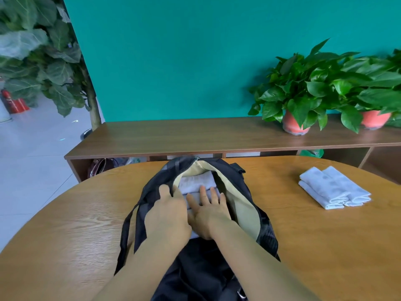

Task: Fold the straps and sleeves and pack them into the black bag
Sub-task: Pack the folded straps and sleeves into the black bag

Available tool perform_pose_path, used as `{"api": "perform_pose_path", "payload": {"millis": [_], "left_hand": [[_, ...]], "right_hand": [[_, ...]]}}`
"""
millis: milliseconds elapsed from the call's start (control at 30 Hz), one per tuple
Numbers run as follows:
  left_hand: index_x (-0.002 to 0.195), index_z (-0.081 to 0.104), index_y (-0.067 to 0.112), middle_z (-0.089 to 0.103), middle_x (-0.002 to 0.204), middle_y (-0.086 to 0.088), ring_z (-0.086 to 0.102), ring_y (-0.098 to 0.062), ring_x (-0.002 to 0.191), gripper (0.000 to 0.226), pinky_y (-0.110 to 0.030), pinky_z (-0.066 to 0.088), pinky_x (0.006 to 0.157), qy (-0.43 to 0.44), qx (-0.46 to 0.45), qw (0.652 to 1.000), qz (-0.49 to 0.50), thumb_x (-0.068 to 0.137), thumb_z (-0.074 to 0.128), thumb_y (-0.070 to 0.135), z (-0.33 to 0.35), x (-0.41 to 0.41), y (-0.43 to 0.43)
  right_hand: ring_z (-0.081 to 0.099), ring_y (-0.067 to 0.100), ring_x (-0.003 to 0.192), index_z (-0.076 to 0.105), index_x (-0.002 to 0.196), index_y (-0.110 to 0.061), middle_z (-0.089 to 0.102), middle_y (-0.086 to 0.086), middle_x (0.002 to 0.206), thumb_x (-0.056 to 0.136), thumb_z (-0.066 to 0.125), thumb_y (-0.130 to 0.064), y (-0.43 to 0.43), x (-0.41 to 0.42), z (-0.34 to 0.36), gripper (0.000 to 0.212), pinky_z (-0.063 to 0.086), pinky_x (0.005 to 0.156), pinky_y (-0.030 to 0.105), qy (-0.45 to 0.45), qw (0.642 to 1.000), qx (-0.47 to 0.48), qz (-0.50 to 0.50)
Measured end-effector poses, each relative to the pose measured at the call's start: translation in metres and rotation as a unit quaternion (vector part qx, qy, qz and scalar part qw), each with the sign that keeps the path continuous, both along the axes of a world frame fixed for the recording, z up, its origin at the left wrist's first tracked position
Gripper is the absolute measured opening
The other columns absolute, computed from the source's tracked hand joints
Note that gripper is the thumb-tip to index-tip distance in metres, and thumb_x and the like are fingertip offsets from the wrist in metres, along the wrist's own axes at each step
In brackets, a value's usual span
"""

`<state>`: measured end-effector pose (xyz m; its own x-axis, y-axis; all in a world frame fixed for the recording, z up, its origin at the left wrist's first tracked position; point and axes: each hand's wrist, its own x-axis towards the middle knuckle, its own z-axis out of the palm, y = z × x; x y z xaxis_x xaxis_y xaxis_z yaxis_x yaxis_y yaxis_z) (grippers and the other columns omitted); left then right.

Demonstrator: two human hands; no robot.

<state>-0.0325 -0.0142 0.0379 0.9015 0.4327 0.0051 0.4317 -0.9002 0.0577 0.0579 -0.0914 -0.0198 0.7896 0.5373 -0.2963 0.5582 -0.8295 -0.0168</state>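
Note:
A black bag (230, 177) with a beige lining lies unzipped on the wooden table (314, 246), its mouth facing me. Inside it lies a folded pale lavender garment (196, 181). My left hand (168, 216) grips the left edge of the bag's opening, thumb outside and fingers tucked under the flap. My right hand (208, 211) rests flat on the garment inside the bag, fingers spread. Two more folded white garments (335, 187) lie side by side on the table to the right, away from both hands.
A long wooden shelf unit (195, 137) stands behind the table against a teal wall, carrying two potted plants (303, 92) at the right. A tall leafy plant (36, 53) stands at the far left. The bag's black straps (128, 233) trail over the table on the left.

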Motion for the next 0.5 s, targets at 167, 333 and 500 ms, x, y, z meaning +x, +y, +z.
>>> {"api": "perform_pose_path", "payload": {"millis": [167,333,500], "left_hand": [[0.141,0.026,0.012,0.028,0.132,-0.01,0.051,-0.021,0.085,0.069,-0.029,0.036,0.059,0.026,0.056,0.998,-0.025,0.084,0.065,0.011,-0.001,-0.008,-0.002],[0.142,0.028,0.019,0.014,0.14,-0.01,0.045,-0.023,0.102,0.07,-0.03,0.04,0.069,0.046,0.039,0.997,-0.046,0.083,0.065,0.014,-0.013,-0.017,-0.002],[0.143,0.031,0.03,-0.023,0.155,-0.01,0.005,-0.033,0.142,0.064,-0.043,0.024,0.109,0.003,0.036,0.996,-0.083,0.086,0.06,0.024,-0.006,-0.02,-0.013]], "right_hand": [[-0.02,0.037,0.145,-0.003,0.154,-0.033,-0.02,0.012,0.16,0.101,0.019,-0.053,-0.005,-0.002,0.006,0.061,-0.009,0.115,0.058,0.007,1.0,0.015,0.003],[-0.015,0.028,0.148,0.005,0.154,-0.03,-0.011,0.011,0.162,0.103,0.014,-0.048,-0.027,-0.017,0.02,0.055,-0.01,0.117,0.053,0.005,0.998,0.066,0.014],[-0.004,0.02,0.149,0.01,0.155,-0.026,0.003,0.008,0.163,0.104,0.019,-0.046,-0.068,-0.04,0.039,0.056,-0.003,0.12,0.043,-0.023,0.988,0.152,0.02]]}}
